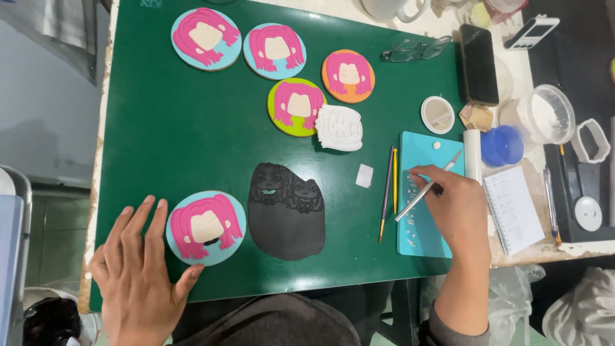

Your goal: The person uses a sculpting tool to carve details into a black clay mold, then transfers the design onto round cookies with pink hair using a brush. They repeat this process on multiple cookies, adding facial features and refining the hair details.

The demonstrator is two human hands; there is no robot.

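Head view: silver tool [428,190] within right-hand grip [456,205].

A matt green mat [192,141] covers the counter [410,25]. The round cookie [206,227] at lower left wears smooth, matt pink and blue icing. The black rolled sheet [285,224] beside it looks soft, dull and embossed. The slim tool [428,188] gleams like metal over a smooth turquoise plastic board [423,237]. The notepad [516,208] is paper.

Home craft or cake-decorating worktable, green cutting mat [192,154], decorated round plaques [206,38], modelling tools [387,192]
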